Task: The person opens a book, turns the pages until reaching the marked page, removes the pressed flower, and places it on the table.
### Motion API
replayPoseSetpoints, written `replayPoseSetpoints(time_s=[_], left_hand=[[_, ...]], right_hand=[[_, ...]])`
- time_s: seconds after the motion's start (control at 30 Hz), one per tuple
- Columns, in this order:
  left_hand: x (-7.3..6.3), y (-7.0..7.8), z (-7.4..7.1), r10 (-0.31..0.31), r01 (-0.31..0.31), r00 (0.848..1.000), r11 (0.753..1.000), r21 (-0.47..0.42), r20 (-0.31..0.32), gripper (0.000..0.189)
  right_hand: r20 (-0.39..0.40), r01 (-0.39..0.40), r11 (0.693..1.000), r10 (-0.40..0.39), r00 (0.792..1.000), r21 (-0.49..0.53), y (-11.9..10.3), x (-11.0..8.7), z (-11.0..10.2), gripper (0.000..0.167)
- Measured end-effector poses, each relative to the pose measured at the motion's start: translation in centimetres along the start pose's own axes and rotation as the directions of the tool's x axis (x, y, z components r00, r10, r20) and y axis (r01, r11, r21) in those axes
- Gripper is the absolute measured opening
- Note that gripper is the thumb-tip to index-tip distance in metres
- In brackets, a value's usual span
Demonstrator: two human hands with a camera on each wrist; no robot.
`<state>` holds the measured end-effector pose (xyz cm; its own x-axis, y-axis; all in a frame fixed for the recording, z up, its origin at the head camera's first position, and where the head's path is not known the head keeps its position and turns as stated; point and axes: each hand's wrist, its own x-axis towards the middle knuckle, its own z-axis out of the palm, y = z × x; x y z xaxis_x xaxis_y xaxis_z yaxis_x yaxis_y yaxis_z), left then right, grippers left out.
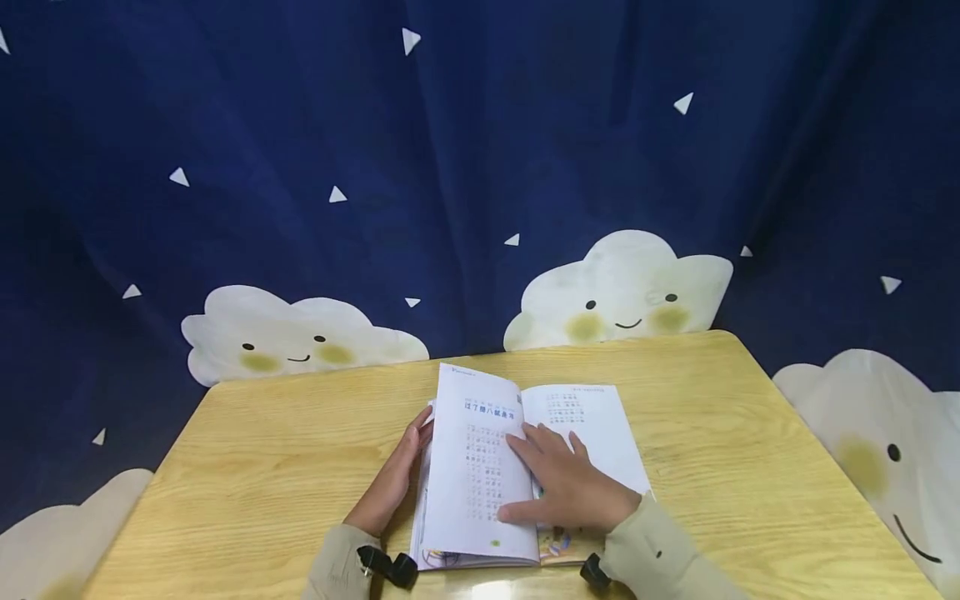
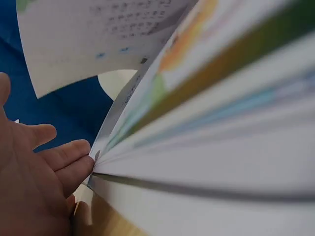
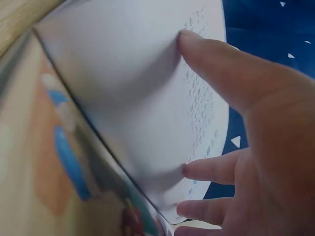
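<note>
An open book (image 1: 607, 442) with printed Chinese text lies in front of me, with a coloured picture low on its right side. Its left-hand page (image 1: 450, 467) stands slightly lifted from the leaves beneath. My left hand (image 1: 396, 479) is at the book's left edge; in the left wrist view its extended fingers (image 2: 74, 164) touch the edges of the leaves. Spread across the middle of the book, my right hand (image 1: 577, 487) has thumb and fingertips against the left-hand page. The right wrist view shows the thumb (image 3: 221, 64) straight along the printed side.
The book rests near the front of a light wooden table (image 1: 285, 450). Behind the table hangs a dark blue curtain (image 1: 465, 167) with white triangles and smiling clouds. Dark straps with small devices (image 1: 401, 571) sit at both wrists, close to the book's lower corners.
</note>
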<state>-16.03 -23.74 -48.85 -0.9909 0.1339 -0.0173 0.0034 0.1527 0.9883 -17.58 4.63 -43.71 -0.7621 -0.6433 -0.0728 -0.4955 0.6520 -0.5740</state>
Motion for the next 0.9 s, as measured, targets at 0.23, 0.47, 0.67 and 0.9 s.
replayPoseSetpoints(time_s=[0.23,0.47,0.67,0.9], left_hand=[[-0.2,-0.1,0.0,-0.04,0.041,0.999,0.999,0.026,-0.033,0.062],[0.1,0.3,0.1,-0.042,0.043,0.999,0.999,0.022,-0.035,0.062],[0.2,0.5,0.1,-0.023,0.023,1.0,0.999,0.041,-0.011,0.062],[0.3,0.1,0.0,0.005,-0.006,1.0,0.999,0.05,0.018,0.058]], right_hand=[[-0.001,-0.012,0.999,0.012,1.0,-0.048,0.2,0.2,1.4,0.1],[-0.028,-0.029,0.988,0.025,0.999,-0.153,0.1,0.4,1.8,0.099],[-0.045,-0.01,0.979,0.0,0.999,-0.204,0.0,0.5,1.9,0.099],[-0.074,0.005,0.976,-0.022,0.997,-0.218,-0.1,0.6,2.2,0.098]])
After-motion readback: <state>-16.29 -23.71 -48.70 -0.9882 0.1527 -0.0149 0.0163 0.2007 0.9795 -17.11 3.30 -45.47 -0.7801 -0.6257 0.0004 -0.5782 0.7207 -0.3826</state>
